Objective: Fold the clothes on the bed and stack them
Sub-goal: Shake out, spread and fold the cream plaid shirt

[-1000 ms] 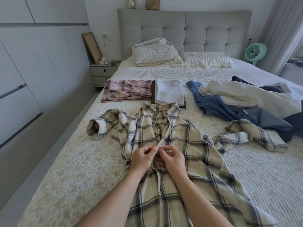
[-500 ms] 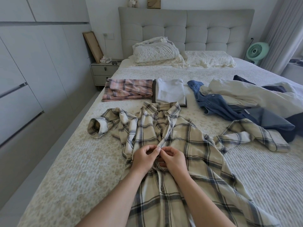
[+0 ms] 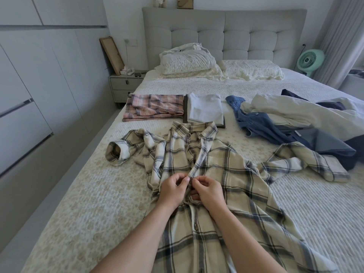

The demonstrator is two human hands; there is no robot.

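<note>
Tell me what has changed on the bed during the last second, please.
Almost nothing. Both the left hand and the right hand stay pinched on the front edge of the plaid shirt, seemingly at a button; only small finger shifts. The shirt's sleeves, the pink stack, the white stack and the unfolded pile lie as before.

My fingers pinch soft, matt woven plaid shirt (image 3: 226, 174) cloth over a rough quilted bedspread (image 3: 94, 203), with a tufted fabric headboard (image 3: 256, 32) far off.
</note>
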